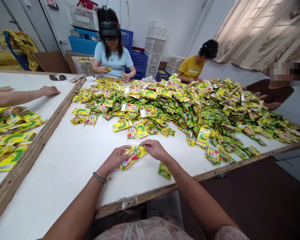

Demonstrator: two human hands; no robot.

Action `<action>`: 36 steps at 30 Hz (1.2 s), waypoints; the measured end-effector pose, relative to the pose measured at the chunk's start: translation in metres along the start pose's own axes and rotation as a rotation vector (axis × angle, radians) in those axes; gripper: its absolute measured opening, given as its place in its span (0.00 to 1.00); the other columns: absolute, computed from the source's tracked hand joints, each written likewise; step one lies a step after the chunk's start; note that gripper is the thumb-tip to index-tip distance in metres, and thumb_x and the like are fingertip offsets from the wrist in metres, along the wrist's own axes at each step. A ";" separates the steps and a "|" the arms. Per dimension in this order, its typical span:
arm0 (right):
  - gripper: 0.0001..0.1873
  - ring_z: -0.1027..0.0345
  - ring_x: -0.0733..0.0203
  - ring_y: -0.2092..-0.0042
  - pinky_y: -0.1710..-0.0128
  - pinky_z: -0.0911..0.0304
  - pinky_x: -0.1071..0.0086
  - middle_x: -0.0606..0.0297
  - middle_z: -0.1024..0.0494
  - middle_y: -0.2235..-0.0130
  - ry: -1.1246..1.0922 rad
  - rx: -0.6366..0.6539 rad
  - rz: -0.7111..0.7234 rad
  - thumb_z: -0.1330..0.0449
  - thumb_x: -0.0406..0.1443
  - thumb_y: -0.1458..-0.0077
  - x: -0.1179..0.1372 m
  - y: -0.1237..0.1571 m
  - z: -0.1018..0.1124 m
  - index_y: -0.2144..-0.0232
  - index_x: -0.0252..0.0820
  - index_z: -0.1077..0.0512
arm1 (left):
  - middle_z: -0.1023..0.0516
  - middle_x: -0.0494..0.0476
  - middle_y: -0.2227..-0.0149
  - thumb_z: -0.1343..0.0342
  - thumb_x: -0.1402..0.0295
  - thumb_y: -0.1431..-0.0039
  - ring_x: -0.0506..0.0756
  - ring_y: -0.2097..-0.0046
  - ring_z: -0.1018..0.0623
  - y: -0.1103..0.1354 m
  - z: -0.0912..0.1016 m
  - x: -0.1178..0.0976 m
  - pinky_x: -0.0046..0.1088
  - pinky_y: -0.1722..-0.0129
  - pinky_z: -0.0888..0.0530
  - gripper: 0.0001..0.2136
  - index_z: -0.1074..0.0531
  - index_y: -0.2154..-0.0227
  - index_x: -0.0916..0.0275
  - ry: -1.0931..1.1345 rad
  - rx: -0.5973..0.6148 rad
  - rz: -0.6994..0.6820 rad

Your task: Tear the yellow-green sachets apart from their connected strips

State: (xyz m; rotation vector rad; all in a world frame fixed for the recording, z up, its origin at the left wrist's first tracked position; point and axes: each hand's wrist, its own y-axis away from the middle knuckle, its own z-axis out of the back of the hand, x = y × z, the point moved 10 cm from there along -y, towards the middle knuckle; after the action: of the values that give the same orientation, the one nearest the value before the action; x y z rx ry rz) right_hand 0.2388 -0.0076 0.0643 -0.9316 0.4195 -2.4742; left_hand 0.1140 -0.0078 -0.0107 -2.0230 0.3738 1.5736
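My left hand (115,159) and my right hand (155,149) both grip a small bundle of yellow-green sachets (132,156) just above the white table (65,166), near its front edge. The left hand, with a green bead bracelet on its wrist, holds the bundle from the left. From the right, the other hand pinches the bundle's top end. One loose green sachet (164,170) lies under my right forearm. A big heap of the same sachets (190,103) covers the far half of the table.
Three other people sit at the far and right sides of the table, handling sachets. Another person's arm (25,95) rests on the neighbouring table on the left, beside more sachets (10,133). Stacked plastic crates (155,46) stand against the back wall.
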 end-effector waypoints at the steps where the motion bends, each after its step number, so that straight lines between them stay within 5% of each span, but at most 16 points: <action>1: 0.17 0.32 0.60 0.60 0.60 0.39 0.67 0.63 0.24 0.62 0.056 -0.033 0.044 0.48 0.25 0.55 0.005 0.000 0.002 0.65 0.42 0.24 | 0.21 0.56 0.63 0.37 0.62 0.54 0.53 0.67 0.23 0.000 -0.001 0.002 0.27 0.66 0.29 0.22 0.31 0.55 0.63 0.005 0.010 0.010; 5: 0.15 0.32 0.62 0.60 0.59 0.39 0.68 0.61 0.25 0.62 0.026 -0.104 0.134 0.47 0.27 0.52 0.021 0.002 0.002 0.64 0.41 0.24 | 0.21 0.57 0.64 0.36 0.63 0.55 0.51 0.69 0.24 -0.001 0.000 0.005 0.24 0.70 0.30 0.22 0.30 0.56 0.64 0.064 0.025 0.043; 9: 0.12 0.32 0.62 0.62 0.62 0.37 0.69 0.61 0.25 0.63 -0.191 -0.031 0.013 0.43 0.37 0.49 0.012 0.002 -0.015 0.64 0.40 0.25 | 0.20 0.57 0.66 0.35 0.64 0.57 0.51 0.71 0.24 -0.001 0.005 0.003 0.24 0.70 0.30 0.22 0.30 0.57 0.65 0.108 -0.029 0.047; 12: 0.12 0.32 0.62 0.66 0.65 0.36 0.70 0.62 0.25 0.67 -0.297 -0.098 -0.074 0.40 0.39 0.53 0.003 0.003 -0.017 0.65 0.38 0.27 | 0.20 0.56 0.67 0.35 0.66 0.57 0.50 0.71 0.24 0.000 0.004 0.002 0.24 0.71 0.30 0.21 0.29 0.58 0.64 0.107 -0.023 0.059; 15: 0.09 0.32 0.62 0.63 0.60 0.37 0.69 0.63 0.25 0.66 -0.179 -0.216 0.012 0.41 0.35 0.53 0.015 0.006 -0.010 0.66 0.40 0.28 | 0.20 0.56 0.67 0.35 0.66 0.58 0.50 0.72 0.24 0.002 0.000 0.005 0.23 0.72 0.31 0.20 0.28 0.59 0.65 0.114 0.017 0.080; 18: 0.11 0.32 0.61 0.61 0.57 0.38 0.68 0.64 0.25 0.63 -0.095 -0.180 0.066 0.43 0.33 0.51 0.022 0.008 -0.017 0.63 0.43 0.29 | 0.20 0.56 0.68 0.35 0.65 0.58 0.50 0.72 0.24 0.001 0.000 0.011 0.23 0.72 0.31 0.20 0.28 0.59 0.66 0.144 0.014 0.114; 22: 0.13 0.31 0.61 0.62 0.61 0.35 0.68 0.63 0.24 0.63 -0.164 -0.239 -0.078 0.45 0.38 0.48 -0.010 0.008 -0.005 0.60 0.42 0.31 | 0.20 0.57 0.70 0.34 0.67 0.61 0.50 0.74 0.24 -0.002 0.006 0.019 0.23 0.73 0.30 0.22 0.30 0.60 0.66 0.196 -0.071 0.158; 25: 0.13 0.32 0.59 0.60 0.57 0.37 0.64 0.60 0.24 0.60 0.086 -0.346 -0.142 0.48 0.38 0.46 -0.030 0.008 0.020 0.60 0.42 0.29 | 0.21 0.54 0.72 0.32 0.67 0.64 0.49 0.76 0.25 -0.002 0.015 0.021 0.22 0.76 0.31 0.24 0.31 0.60 0.65 0.189 -0.163 0.177; 30: 0.26 0.41 0.55 0.46 0.48 0.45 0.61 0.60 0.31 0.47 0.543 0.135 0.155 0.45 0.29 0.54 -0.012 0.007 -0.023 0.50 0.44 0.33 | 0.21 0.52 0.72 0.32 0.67 0.65 0.48 0.76 0.26 -0.001 0.030 0.019 0.22 0.76 0.32 0.26 0.32 0.59 0.66 0.149 -0.258 0.171; 36: 0.20 0.38 0.55 0.53 0.53 0.43 0.61 0.56 0.28 0.54 0.769 0.083 0.212 0.52 0.26 0.48 -0.008 0.015 -0.029 0.54 0.40 0.32 | 0.22 0.51 0.74 0.33 0.67 0.65 0.50 0.76 0.26 0.000 0.048 0.020 0.23 0.76 0.33 0.28 0.33 0.57 0.65 0.105 -0.350 0.160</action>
State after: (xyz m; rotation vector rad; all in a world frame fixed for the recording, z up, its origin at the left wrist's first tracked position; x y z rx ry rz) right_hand 0.2287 -0.0126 0.0330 0.1345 0.6092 -2.5373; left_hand 0.0812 0.0214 -0.0383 -2.3999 0.3235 1.7302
